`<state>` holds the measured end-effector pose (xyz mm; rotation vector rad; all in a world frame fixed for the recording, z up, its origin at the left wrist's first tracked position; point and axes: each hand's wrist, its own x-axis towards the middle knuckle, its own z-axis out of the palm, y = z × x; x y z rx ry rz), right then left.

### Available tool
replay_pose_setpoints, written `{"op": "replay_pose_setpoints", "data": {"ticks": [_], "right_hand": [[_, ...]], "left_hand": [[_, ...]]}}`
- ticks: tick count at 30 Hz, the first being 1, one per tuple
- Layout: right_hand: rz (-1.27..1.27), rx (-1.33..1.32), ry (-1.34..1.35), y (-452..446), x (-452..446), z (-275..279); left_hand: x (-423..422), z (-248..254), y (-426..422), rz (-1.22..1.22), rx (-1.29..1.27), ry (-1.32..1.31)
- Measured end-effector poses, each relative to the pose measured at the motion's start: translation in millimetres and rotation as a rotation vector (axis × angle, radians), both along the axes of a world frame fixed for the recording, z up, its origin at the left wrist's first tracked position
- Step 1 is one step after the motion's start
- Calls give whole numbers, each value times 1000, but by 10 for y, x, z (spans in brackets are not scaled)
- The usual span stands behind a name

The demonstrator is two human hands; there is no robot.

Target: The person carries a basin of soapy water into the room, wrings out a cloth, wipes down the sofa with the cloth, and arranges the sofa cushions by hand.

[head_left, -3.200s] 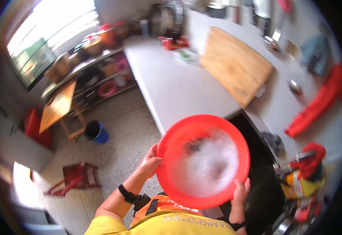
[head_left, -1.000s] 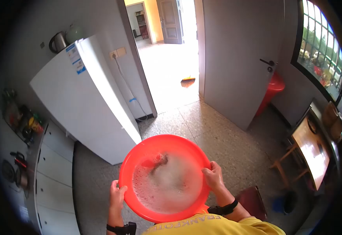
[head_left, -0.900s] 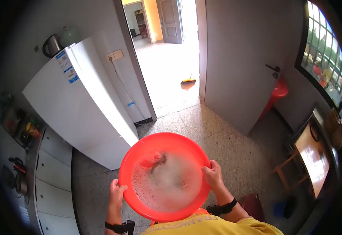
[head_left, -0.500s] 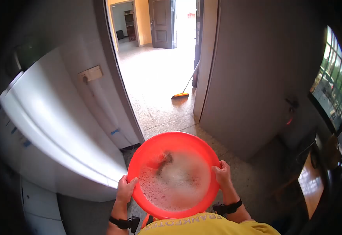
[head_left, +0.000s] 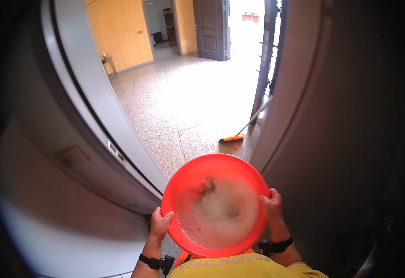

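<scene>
Between my two hands is a round red basin (head_left: 184, 178), held level in front of my yellow shirt. Cloudy, foamy water (head_left: 216, 208) fills much of it, with a dark patch near the far side that I cannot make out. My left hand (head_left: 160, 223) grips the basin's left rim, thumb over the edge. On the opposite rim, my right hand (head_left: 272, 205) is closed in the same way, its fingers hidden under the edge. A dark band with a small device sits on each wrist.
A door frame (head_left: 105, 125) stands close on the left, and a dark door (head_left: 332, 153) on the right. Beyond the doorway, an orange broom (head_left: 232, 138) rests on the speckled floor (head_left: 160, 139). Farther off are a brown door (head_left: 210, 32) and a bright opening.
I have moved forward into the doorway with the basin. The broom and far room appear nearer, and the window on the right has left view. Both hands keep their hold.
</scene>
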<state>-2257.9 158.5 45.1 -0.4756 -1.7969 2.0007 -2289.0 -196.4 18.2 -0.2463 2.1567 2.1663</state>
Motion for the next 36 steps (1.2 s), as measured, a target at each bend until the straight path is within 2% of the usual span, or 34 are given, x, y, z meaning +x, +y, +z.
{"op": "replay_pose_setpoints", "data": {"ticks": [2, 7, 9, 10, 11, 13, 18, 20, 22, 26, 31, 33, 36], "right_hand": [[38, 77, -111, 188, -469, 252], [106, 65, -64, 600, -2188, 29], [123, 70, -56, 684, -2774, -52], [122, 160, -92, 717, -3071, -42], [117, 264, -119, 755, -3439, 19], [124, 219, -150, 798, -4044, 41], [113, 112, -155, 892, -5758, 47], [88, 225, -150, 924, -6475, -63], [119, 232, -140, 939, -7186, 33], [186, 288, -133, 1047, -8752, -140], [268, 226, -157, 905, -10565, 114], [313, 242, -150, 877, -11315, 109], [321, 263, -138, 792, -12400, -9]], "left_hand": [[-395, 191, 206, 29, -14, -15], [-1936, 62, 425, 74, -91, -3], [-2527, 32, 526, 84, -274, 21], [-2851, -12, 580, 109, -217, -8], [-3204, 27, 612, 103, -314, 15], [-3863, 173, 631, 106, -413, 18], [-5432, 349, 714, 84, -473, 78], [-6078, 254, 732, 111, -480, 82], [-6670, 354, 816, 143, -552, 112], [-7868, 172, 888, 221, -516, 24], [-9310, 430, 926, 339, -544, -66], [-9966, 352, 851, 364, -543, 38], [-10936, 444, 773, 363, -576, 23]]}}
